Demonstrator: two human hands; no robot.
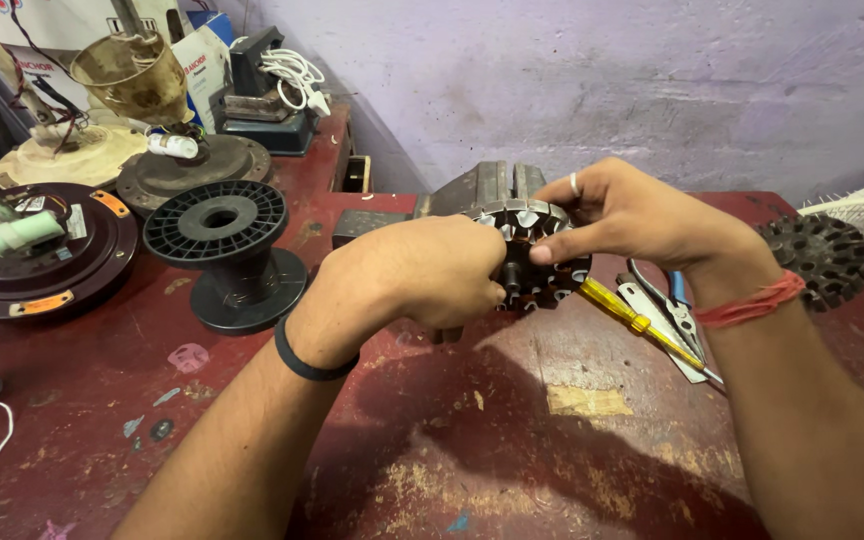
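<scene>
Two hands clamp the stator core: left grip (422,275) below, right grip (617,210) above

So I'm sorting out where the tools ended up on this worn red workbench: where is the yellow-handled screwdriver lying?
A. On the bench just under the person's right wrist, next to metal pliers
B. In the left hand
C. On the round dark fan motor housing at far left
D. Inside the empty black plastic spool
A: the yellow-handled screwdriver lies on the worn red workbench beside the metal pliers, below the right hand.
</scene>
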